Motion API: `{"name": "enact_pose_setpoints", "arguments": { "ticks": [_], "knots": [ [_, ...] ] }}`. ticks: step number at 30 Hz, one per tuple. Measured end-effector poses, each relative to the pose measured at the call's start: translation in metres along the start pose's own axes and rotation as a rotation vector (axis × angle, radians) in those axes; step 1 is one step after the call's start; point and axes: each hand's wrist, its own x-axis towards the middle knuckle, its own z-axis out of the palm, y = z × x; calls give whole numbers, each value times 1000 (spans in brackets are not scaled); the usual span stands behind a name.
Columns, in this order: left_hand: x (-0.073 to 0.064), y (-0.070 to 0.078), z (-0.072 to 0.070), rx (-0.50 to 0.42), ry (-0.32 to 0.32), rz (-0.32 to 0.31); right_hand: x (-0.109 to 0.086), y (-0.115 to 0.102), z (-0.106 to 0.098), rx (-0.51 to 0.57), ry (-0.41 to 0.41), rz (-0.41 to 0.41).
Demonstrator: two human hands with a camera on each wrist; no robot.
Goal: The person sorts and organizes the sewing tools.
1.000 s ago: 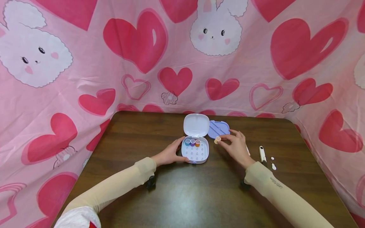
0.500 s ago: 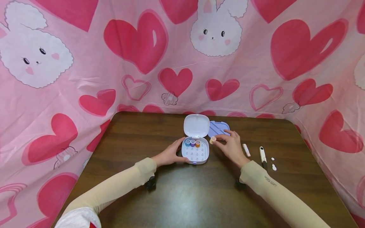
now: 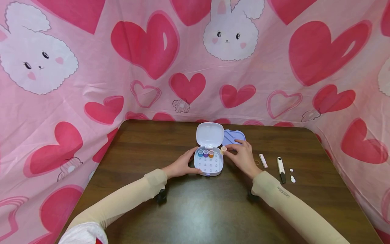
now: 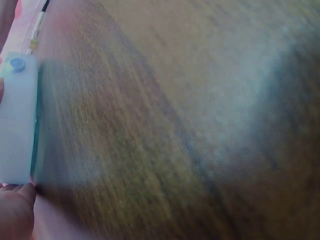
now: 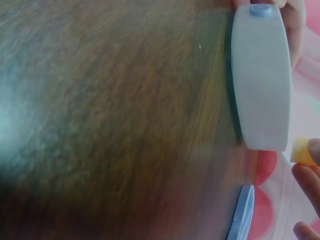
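Observation:
A white sewing box (image 3: 208,171) stands with its lid (image 3: 210,134) raised, pegs showing on its tray. Along the back row sit a blue spool (image 3: 200,153), a purple spool (image 3: 206,153) and an orange spool (image 3: 211,154). My left hand (image 3: 182,164) grips the box from the left, thumb at the front, fingers along the back corner. Between thumb and fingertips my right hand (image 3: 242,157) pinches a yellow spool (image 3: 223,150), at the box's right back rim. In the right wrist view this yellow spool (image 5: 301,151) appears just beyond the box's end.
A lilac tray (image 3: 233,136) lies behind the right hand. Off to the right are a small white stick (image 3: 263,160), a white-and-black tool (image 3: 281,170) and small white pieces (image 3: 293,179). A pink curtain (image 3: 195,61) hangs behind the table (image 3: 195,210).
My right hand has moved left with the yellow spool, from beside the lilac tray to the box's rim. The white stick has come into sight. The left hand has stayed on the box.

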Motion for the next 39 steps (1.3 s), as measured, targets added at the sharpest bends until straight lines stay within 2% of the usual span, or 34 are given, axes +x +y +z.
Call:
{"name": "enact_pose_setpoints", "arguments": {
  "ticks": [14, 26, 39],
  "knots": [
    [-1, -1, 2, 6, 0, -5, 1, -2, 11, 21, -21, 41],
    [-1, -1, 2, -2, -7, -12, 2, -5, 17, 0, -44, 32],
    [0, 0, 0, 2, -7, -12, 2, -3, 24, -25, -48, -20]
  ]
}}
